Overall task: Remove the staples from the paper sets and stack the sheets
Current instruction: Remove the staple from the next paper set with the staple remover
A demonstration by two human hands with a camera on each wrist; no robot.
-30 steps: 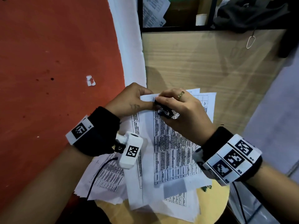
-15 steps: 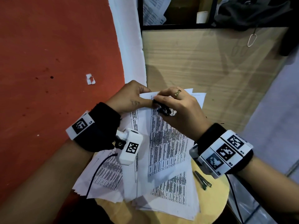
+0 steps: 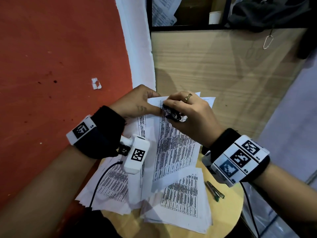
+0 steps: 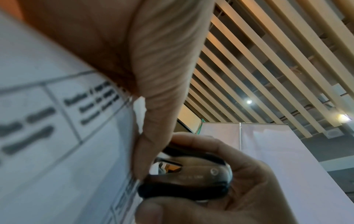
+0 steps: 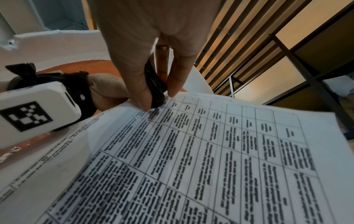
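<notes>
A stapled paper set (image 3: 175,148) printed with tables is lifted off the pile, its lower end hanging over it. My left hand (image 3: 139,103) pinches its top left corner, thumb on the printed side. My right hand (image 3: 187,114) grips a black staple remover (image 3: 173,115) whose claws press on that same corner, beside the left thumb. In the right wrist view the staple remover (image 5: 155,91) meets the paper set (image 5: 210,151) at the table's top row. In the left wrist view the staple remover (image 4: 187,178) sits in curled fingers. The staple itself is hidden.
A loose pile of printed sheets (image 3: 181,203) covers a round wooden stool (image 3: 228,213). A dark green pen-like object (image 3: 215,190) lies on the stool's right side. A wooden cabinet panel (image 3: 223,74) stands behind, a red wall (image 3: 51,66) to the left.
The held set has risen and tilted, uncovering the sheets and the green object beneath. Both hands stay together at the top corner, shifted slightly up and left.
</notes>
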